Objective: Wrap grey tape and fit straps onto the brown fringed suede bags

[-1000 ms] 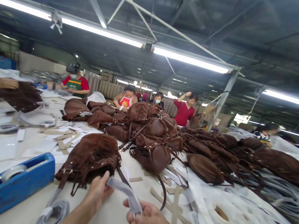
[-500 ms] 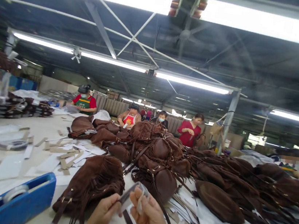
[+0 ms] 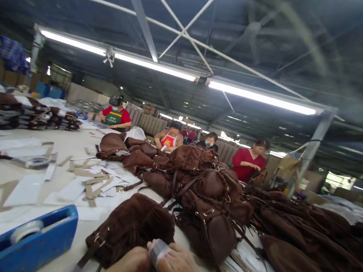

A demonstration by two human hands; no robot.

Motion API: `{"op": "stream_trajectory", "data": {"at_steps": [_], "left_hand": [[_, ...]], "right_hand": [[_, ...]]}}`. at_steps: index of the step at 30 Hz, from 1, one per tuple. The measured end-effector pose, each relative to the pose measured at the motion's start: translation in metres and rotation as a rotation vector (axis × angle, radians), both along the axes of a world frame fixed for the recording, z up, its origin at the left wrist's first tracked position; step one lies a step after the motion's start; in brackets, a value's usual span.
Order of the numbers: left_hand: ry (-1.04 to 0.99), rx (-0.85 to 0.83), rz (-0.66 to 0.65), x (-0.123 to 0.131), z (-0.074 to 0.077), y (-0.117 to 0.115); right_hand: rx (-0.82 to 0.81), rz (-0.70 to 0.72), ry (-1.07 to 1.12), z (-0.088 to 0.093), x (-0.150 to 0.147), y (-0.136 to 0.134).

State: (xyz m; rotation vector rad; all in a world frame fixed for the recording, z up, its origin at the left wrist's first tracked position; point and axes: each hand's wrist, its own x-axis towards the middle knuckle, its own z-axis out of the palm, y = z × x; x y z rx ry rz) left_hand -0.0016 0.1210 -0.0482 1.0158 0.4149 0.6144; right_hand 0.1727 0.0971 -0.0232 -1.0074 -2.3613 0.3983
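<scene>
Both of my hands are close together at the bottom centre. My left hand [image 3: 132, 267] is closed, its fingertips partly hidden behind the other hand. My right hand [image 3: 180, 267] is closed around a strap wrapped in clear, shiny plastic [image 3: 158, 251], which shows between the two hands. Just beyond them a brown fringed bag [image 3: 132, 225] lies on the white table [image 3: 88, 235], with its buckled strap toward the lower left. A large heap of brown bags [image 3: 211, 184] rises behind it.
A blue tape dispenser [image 3: 34, 241] stands at the lower left. Paper and card strips [image 3: 94, 187] lie beyond it. Stacked brown bags [image 3: 30, 114] sit farther left, more brown bags [image 3: 305, 264] at the right. Several people stand across the table.
My hands have moved closer together and lower, with the fingers now folded over the plastic-wrapped piece. The view has tilted down and shifted left.
</scene>
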Motion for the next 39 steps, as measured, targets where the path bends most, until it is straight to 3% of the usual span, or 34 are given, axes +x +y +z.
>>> {"op": "stream_trajectory", "data": {"at_steps": [3, 5, 11, 16, 23, 28, 32, 34, 36, 39], "left_hand": [[-0.043, -0.075, -0.048, -0.007, 0.009, -0.005], [-0.032, -0.119, -0.058, -0.008, 0.009, -0.005], [-0.033, -0.293, 0.028, -0.007, 0.005, -0.004], [-0.130, -0.427, 0.065, -0.007, 0.009, -0.001], [-0.123, -0.360, 0.075, -0.011, 0.011, 0.001], [-0.094, -0.113, 0.110, -0.002, 0.007, -0.011], [0.008, 0.212, 0.130, 0.002, 0.009, -0.022], [0.123, 0.430, 0.159, 0.000, 0.013, -0.026], [0.254, 0.684, 0.187, -0.005, 0.017, -0.031], [0.419, 1.004, 0.176, -0.012, 0.020, -0.039]], "right_hand": [[0.175, 0.100, -0.324, 0.011, 0.002, -0.010], [0.217, 0.097, -0.409, 0.015, 0.002, -0.015], [0.293, 0.038, -0.479, 0.007, -0.005, -0.020], [0.399, 0.031, -0.540, 0.008, -0.005, -0.009], [0.458, 0.153, -0.717, 0.028, -0.001, 0.000], [0.525, 0.139, -0.772, 0.033, 0.006, -0.018], [0.523, 0.108, -0.739, 0.027, 0.026, -0.050], [0.428, 0.103, -0.658, 0.020, 0.040, -0.066], [0.268, -0.159, -0.380, 0.011, 0.050, -0.079], [-0.271, -0.689, 0.289, 0.002, 0.048, -0.091]]}}
